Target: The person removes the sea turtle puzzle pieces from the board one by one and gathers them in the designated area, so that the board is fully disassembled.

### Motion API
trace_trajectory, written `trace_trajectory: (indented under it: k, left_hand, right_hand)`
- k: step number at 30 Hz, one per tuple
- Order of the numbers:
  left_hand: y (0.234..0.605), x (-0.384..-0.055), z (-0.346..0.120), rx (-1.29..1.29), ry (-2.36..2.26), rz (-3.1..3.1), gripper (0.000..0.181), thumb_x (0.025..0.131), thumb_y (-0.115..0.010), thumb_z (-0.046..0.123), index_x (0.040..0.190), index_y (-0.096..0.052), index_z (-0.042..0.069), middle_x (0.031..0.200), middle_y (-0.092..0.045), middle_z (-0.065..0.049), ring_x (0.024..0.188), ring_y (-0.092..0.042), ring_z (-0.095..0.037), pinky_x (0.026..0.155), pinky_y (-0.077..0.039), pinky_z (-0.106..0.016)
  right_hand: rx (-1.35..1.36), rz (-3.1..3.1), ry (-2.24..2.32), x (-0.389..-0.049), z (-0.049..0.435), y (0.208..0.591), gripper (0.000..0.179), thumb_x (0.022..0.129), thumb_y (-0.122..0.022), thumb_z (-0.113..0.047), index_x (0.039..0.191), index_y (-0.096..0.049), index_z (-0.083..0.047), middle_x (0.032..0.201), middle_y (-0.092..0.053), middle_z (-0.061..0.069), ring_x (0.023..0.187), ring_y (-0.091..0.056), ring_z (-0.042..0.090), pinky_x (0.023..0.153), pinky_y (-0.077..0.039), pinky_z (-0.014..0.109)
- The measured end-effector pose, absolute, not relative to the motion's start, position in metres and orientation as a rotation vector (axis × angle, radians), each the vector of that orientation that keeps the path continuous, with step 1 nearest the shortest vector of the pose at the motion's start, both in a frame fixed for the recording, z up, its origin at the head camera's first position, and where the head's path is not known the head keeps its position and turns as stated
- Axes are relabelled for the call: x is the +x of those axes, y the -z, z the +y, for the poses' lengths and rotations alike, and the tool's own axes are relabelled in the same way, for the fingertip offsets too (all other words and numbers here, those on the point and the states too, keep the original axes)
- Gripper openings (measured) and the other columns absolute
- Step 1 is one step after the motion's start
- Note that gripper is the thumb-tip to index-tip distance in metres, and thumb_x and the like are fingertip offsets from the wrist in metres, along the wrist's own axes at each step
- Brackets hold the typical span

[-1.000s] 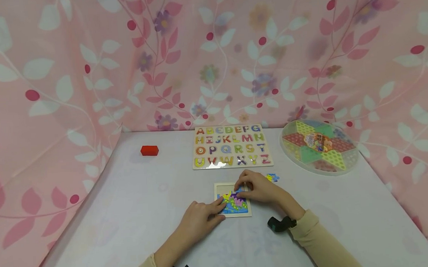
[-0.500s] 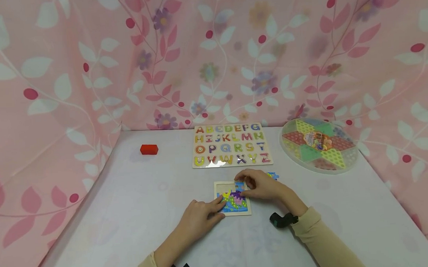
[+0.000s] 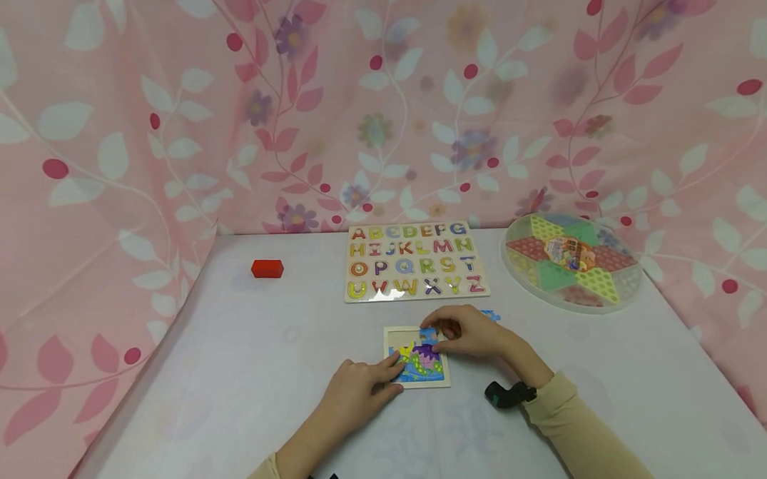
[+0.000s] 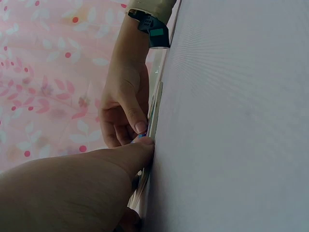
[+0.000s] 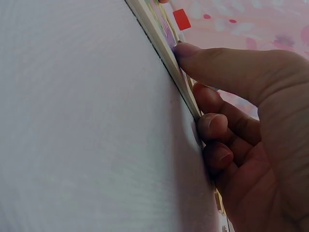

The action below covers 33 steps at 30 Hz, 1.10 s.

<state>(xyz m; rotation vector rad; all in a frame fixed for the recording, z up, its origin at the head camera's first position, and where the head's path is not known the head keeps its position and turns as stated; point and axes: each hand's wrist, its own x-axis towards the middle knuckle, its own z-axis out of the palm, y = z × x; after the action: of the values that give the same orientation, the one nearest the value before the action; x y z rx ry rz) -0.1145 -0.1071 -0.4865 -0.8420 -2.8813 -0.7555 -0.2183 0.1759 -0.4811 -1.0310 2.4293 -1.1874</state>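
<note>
A small jigsaw puzzle in a pale wooden frame (image 3: 418, 387) lies flat on the table in the head view. My left hand (image 3: 359, 390) rests at its left side, fairly straight fingers on the picture and thumb by the lower left corner. At the upper right of the frame, my right hand (image 3: 470, 333) pinches a blue puzzle piece (image 3: 428, 333) between thumb and index finger. The right wrist view has the thumb (image 5: 190, 54) over the frame's edge, the other fingers curled beside it. A loose blue piece (image 3: 492, 315) lies behind the right hand, partly hidden.
Beyond the puzzle lies an alphabet board (image 3: 416, 261). A round, clear-lidded board game (image 3: 572, 262) sits at the back right, and a red block (image 3: 267, 269) at the back left. A pink floral curtain (image 3: 378, 111) hangs behind the table.
My right hand has shifted slightly right at the frame's upper right corner, uncovering more of the blue piece there. The left hand stays in place.
</note>
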Motion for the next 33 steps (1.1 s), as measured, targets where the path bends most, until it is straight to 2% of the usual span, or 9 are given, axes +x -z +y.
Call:
trace_trajectory:
  k: [17,26,33]
  left_hand:
    - [0.489,-0.114,-0.108,-0.850,0.736,-2.847,0.036,0.099,-0.075,0.037,0.131,-0.078,0.020,0.136,-0.072,0.004,0.102,-0.077,-0.017,0.072,-0.047,-0.030]
    - [0.490,-0.115,-0.106,-0.844,0.738,-2.854,0.036,0.099,-0.076,0.037,0.131,-0.078,0.020,0.136,-0.071,0.004,0.100,-0.078,-0.017,0.071,-0.047,-0.030]
    - [0.488,-0.114,-0.106,-0.831,0.742,-2.874,0.037,0.098,-0.076,0.037,0.131,-0.078,0.021,0.137,-0.071,0.003,0.104,-0.077,-0.017,0.070,-0.042,-0.026]
  right_hand:
    - [-0.954,2.466,1.177,-0.216,0.176,0.479,0.030,0.095,-0.082,-0.019,0.124,-0.076,-0.013,0.084,-0.060,-0.007,0.073,-0.052,0.010,0.067,-0.043,0.024]
    - [-1.019,2.522,1.128,-0.214,0.178,0.476,0.030,0.100,-0.076,-0.018,0.129,-0.076,-0.011,0.094,-0.067,-0.010,0.079,-0.055,0.007,0.070,-0.046,0.024]
    - [-1.037,2.691,1.156,-0.217,0.206,0.459,0.030,0.097,-0.079,-0.015,0.127,-0.077,-0.011,0.101,-0.071,-0.005,0.079,-0.057,0.009,0.069,-0.050,0.026]
